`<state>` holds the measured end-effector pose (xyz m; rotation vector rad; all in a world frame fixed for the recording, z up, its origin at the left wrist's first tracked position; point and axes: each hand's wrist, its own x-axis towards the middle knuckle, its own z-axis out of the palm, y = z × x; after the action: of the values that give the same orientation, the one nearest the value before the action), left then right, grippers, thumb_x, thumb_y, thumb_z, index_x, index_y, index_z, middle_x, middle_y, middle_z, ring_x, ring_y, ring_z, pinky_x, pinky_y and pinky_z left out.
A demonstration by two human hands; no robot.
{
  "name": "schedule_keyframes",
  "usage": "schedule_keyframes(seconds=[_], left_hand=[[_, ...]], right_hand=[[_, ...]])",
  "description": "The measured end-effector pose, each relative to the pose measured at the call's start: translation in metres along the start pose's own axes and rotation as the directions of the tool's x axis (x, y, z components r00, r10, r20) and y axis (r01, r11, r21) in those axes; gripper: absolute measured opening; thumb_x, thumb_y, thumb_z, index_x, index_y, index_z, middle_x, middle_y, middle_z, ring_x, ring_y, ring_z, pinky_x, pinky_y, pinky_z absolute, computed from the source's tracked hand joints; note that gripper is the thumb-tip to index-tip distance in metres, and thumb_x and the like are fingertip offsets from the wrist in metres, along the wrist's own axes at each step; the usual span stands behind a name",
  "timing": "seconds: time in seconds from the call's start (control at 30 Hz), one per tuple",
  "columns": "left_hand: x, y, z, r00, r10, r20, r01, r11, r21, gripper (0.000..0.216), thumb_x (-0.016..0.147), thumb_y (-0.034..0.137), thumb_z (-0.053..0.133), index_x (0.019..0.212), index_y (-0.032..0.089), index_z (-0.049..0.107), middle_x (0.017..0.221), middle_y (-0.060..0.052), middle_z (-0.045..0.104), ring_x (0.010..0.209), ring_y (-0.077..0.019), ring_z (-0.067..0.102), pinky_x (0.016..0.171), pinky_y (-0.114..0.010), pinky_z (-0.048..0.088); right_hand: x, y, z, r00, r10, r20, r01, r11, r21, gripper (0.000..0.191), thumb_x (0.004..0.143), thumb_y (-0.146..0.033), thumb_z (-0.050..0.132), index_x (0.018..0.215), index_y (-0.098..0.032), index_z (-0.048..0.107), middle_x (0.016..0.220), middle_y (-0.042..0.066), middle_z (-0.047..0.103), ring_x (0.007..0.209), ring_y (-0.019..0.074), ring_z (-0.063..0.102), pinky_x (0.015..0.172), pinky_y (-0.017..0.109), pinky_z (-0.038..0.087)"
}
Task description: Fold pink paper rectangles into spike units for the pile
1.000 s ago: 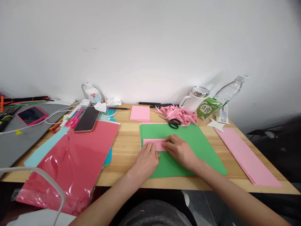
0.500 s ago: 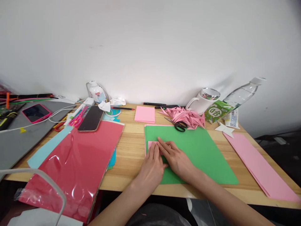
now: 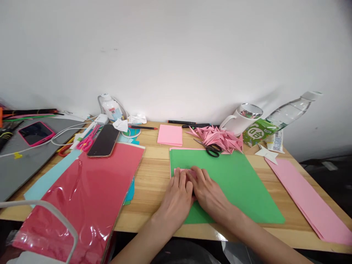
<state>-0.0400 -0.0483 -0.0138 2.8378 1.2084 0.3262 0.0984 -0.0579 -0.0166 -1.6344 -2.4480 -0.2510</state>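
A small piece of pink paper (image 3: 175, 171) lies on the left part of a stack of green paper (image 3: 239, 190), mostly covered by my hands. My left hand (image 3: 177, 196) presses down on it with closed, bent fingers. Close beside it, my right hand (image 3: 208, 190) curls its fingers onto the same paper; the thumb is largely hidden. How the paper is folded under the fingers cannot be seen. Beyond the green stack lie black-handled scissors (image 3: 213, 150) and a heap of pointed pink folded-paper pieces (image 3: 222, 138). A pile of pink paper squares (image 3: 169, 134) rests farther back.
A red pack in clear plastic (image 3: 90, 187) lies left, a phone (image 3: 104, 141) on its far edge. At the back right stand a white mug (image 3: 242, 121), a green box (image 3: 260, 132) and a tilted water bottle (image 3: 291, 110). Long pink paper strips (image 3: 305, 198) lie right.
My right hand's fingers have gone from stretched across the pink paper to more bent, shifting slightly right. My left hand stays on the paper. The whole view has shifted a little.
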Motion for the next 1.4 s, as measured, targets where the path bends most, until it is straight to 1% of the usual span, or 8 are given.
schedule_keyframes(seconds=[0.27, 0.5, 0.6, 0.67, 0.83, 0.97, 1.13, 1.4], left_hand=[[-0.002, -0.001, 0.003, 0.999, 0.038, -0.035, -0.035, 0.997, 0.076, 0.047, 0.082, 0.04, 0.056, 0.113, 0.004, 0.053, 0.132, -0.025, 0.047, 0.126, -0.0372, 0.039, 0.094, -0.048, 0.044], [0.0, -0.001, -0.002, 0.999, 0.036, 0.004, -0.036, 0.996, 0.086, 0.043, 0.083, 0.043, 0.054, 0.108, 0.008, 0.06, 0.137, -0.016, 0.045, 0.124, -0.0372, 0.041, 0.092, -0.046, 0.046], [0.001, 0.0, 0.001, 1.0, 0.023, -0.013, -0.022, 0.995, 0.093, 0.049, 0.084, 0.043, 0.052, 0.12, 0.009, 0.054, 0.136, -0.014, 0.046, 0.123, -0.037, 0.043, 0.09, -0.046, 0.047], [0.0, 0.0, 0.003, 0.999, 0.012, -0.033, -0.009, 0.996, 0.093, 0.052, 0.086, 0.043, 0.049, 0.126, 0.01, 0.05, 0.137, -0.013, 0.045, 0.122, -0.037, 0.043, 0.091, -0.046, 0.046], [-0.001, -0.001, 0.007, 0.999, 0.013, -0.038, -0.01, 0.996, 0.083, 0.055, 0.087, 0.042, 0.048, 0.129, 0.007, 0.047, 0.136, -0.012, 0.047, 0.126, -0.0349, 0.039, 0.097, -0.043, 0.042], [-0.001, 0.002, 0.008, 1.0, -0.025, -0.001, 0.025, 0.995, 0.1, 0.06, 0.086, 0.045, 0.046, 0.131, 0.005, 0.044, 0.14, -0.014, 0.041, 0.13, -0.0333, 0.035, 0.103, -0.044, 0.037], [-0.002, 0.008, 0.009, 0.99, -0.137, 0.026, 0.134, 0.985, 0.112, 0.056, 0.089, 0.045, 0.04, 0.135, 0.012, 0.039, 0.143, -0.011, 0.035, 0.133, -0.0334, 0.029, 0.104, -0.06, 0.027], [-0.002, 0.008, 0.017, 0.979, -0.204, -0.021, 0.205, 0.976, 0.07, 0.066, 0.086, 0.048, 0.043, 0.132, 0.0, 0.041, 0.141, -0.023, 0.034, 0.132, -0.0346, 0.03, 0.106, -0.055, 0.027]], right_hand=[[-0.008, 0.013, -0.003, 0.996, 0.087, -0.014, -0.088, 0.995, -0.056, 0.032, 0.084, -0.005, 0.033, 0.109, -0.017, 0.049, 0.1, 0.014, 0.053, 0.079, 0.0211, 0.057, 0.039, 0.022, 0.043], [-0.021, 0.033, -0.003, 0.988, 0.155, 0.007, -0.15, 0.965, -0.215, 0.03, 0.083, -0.003, 0.038, 0.107, -0.013, 0.053, 0.099, 0.015, 0.056, 0.071, 0.0205, 0.06, 0.033, 0.021, 0.037], [-0.019, 0.036, -0.006, 0.988, 0.154, -0.001, -0.15, 0.961, -0.231, 0.028, 0.081, -0.003, 0.04, 0.103, -0.011, 0.056, 0.101, 0.018, 0.058, 0.076, 0.0249, 0.06, 0.043, 0.029, 0.049], [-0.016, 0.033, -0.006, 0.99, 0.128, -0.061, -0.137, 0.972, -0.192, 0.029, 0.08, -0.002, 0.04, 0.104, -0.009, 0.056, 0.106, 0.02, 0.057, 0.089, 0.0307, 0.059, 0.062, 0.041, 0.056], [-0.014, 0.016, 0.007, 0.984, -0.076, -0.162, 0.098, 0.986, 0.136, 0.044, 0.083, -0.002, 0.035, 0.127, -0.007, 0.041, 0.123, 0.02, 0.052, 0.121, 0.0278, 0.045, 0.094, 0.043, 0.049], [-0.016, 0.013, 0.017, 0.987, -0.066, -0.144, 0.103, 0.958, 0.267, 0.052, 0.082, -0.003, 0.035, 0.134, -0.01, 0.034, 0.128, 0.019, 0.05, 0.123, 0.0257, 0.046, 0.097, 0.044, 0.047], [-0.015, 0.016, 0.017, 0.992, -0.037, -0.118, 0.073, 0.943, 0.325, 0.052, 0.08, -0.001, 0.037, 0.13, -0.012, 0.04, 0.127, 0.018, 0.051, 0.12, 0.0254, 0.049, 0.098, 0.043, 0.046], [-0.018, 0.016, 0.025, 0.989, 0.079, -0.127, -0.017, 0.901, 0.432, 0.04, 0.086, -0.007, 0.036, 0.123, -0.014, 0.051, 0.129, 0.017, 0.051, 0.122, 0.0261, 0.047, 0.097, 0.043, 0.047]])
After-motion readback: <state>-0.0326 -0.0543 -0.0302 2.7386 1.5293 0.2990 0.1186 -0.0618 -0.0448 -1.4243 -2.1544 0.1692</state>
